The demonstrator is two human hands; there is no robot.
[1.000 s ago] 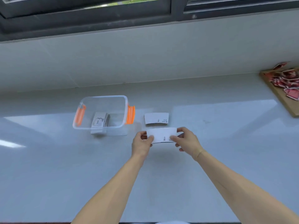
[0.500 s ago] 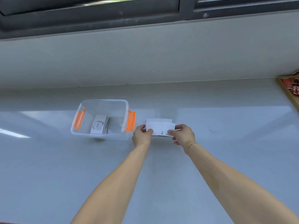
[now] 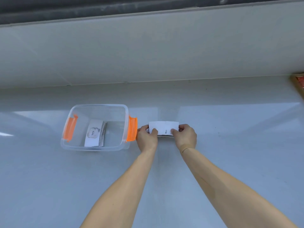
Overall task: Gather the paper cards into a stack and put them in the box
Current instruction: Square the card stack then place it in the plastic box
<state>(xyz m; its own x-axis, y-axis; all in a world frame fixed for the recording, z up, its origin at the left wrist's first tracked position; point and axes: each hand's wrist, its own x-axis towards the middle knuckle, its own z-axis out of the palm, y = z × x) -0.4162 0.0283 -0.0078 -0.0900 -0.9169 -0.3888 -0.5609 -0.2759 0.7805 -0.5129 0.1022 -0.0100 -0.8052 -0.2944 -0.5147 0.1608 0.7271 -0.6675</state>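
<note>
A stack of white paper cards [image 3: 163,128] sits on the pale counter just right of the box. My left hand [image 3: 146,138] pinches its left end and my right hand [image 3: 185,136] pinches its right end, thumbs on top. The lower cards show only as thin edges under my fingers. The clear plastic box [image 3: 98,149] with orange side latches [image 3: 133,130] stands open to the left. Inside it lies another stack of cards [image 3: 95,133], the top one printed with "love".
A wall rises behind the counter [image 3: 230,145], with a dark window frame above it. At the far right edge a wooden board [image 3: 298,82] with red items pokes into view.
Both hands carried the held card away from me onto the card lying beside the box, and the two now form one stack. The view has shifted so the board is almost out of frame.
</note>
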